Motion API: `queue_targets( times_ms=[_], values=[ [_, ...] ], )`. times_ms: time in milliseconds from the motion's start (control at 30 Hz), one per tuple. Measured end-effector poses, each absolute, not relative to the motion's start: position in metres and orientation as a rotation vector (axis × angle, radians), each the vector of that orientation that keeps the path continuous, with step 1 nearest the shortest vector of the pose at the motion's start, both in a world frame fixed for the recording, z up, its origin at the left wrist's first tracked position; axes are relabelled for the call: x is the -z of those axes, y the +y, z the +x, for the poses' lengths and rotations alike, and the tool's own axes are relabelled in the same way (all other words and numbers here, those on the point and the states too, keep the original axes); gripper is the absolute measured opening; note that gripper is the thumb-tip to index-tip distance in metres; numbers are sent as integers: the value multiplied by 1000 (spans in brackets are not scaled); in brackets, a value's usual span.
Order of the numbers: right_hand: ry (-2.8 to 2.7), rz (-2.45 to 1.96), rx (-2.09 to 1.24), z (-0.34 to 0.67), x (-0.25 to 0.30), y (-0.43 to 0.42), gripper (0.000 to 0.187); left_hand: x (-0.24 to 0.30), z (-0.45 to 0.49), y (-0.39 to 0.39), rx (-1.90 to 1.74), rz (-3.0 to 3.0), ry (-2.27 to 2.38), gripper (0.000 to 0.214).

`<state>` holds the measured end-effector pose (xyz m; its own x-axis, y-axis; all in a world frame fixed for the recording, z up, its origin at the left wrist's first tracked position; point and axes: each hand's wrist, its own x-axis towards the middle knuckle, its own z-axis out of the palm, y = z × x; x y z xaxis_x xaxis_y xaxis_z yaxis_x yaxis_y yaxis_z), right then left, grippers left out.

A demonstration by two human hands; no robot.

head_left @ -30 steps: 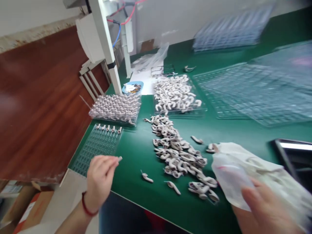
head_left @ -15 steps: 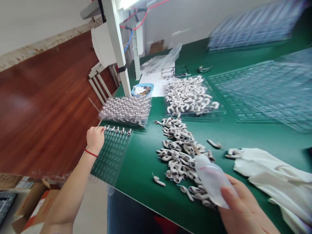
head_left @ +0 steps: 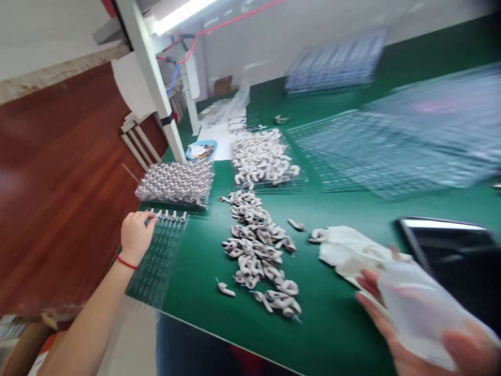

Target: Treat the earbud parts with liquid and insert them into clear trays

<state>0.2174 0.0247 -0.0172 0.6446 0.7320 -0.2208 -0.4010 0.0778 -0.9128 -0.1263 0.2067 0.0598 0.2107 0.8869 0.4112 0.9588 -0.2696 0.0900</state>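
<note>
My left hand rests with curled fingers on the far left corner of a clear compartment tray, beside the few small white parts standing in its top row; what its fingertips hold is hidden. My right hand at the lower right grips a blurred translucent plastic piece. A heap of white curved parts lies on the green table between the hands. A white cloth lies just beyond my right hand.
A filled tray of parts sits behind the compartment tray. Another tray heaped with white parts is further back. Empty clear trays spread across the right. A dark screen lies at right. A white post rises at the table's left edge.
My left hand has stayed at the tray's top row. My right hand has moved right with the plastic piece, away from the heap of parts. The view has swung.
</note>
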Motion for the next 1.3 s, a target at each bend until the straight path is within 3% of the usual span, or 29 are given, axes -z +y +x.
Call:
queue_targets(
  times_ms=[133,200,400,833,933,1100,1300],
  values=[
    [-177,-1157,-909,218,4,30,55,-68,-25,181,637,-2754,-1355,14],
    [-140,-1129,-927,217,1,33,52,-66,33,174,555,-2967,-1110,14],
    [-111,-1041,-941,216,4,30,49,-45,146,201,2,-3243,-901,30],
    [-64,-966,-1045,223,19,23,52,-69,78,202,-402,-3549,-641,11],
    [-62,-962,-1064,224,23,21,51,-80,65,220,-211,-3529,-861,13],
    [-67,-954,-1051,224,29,21,47,-63,62,269,370,-2966,-1584,28],
    [-67,-933,-1047,223,28,23,43,-27,71,284,451,-2749,-1848,34]
  ],
)
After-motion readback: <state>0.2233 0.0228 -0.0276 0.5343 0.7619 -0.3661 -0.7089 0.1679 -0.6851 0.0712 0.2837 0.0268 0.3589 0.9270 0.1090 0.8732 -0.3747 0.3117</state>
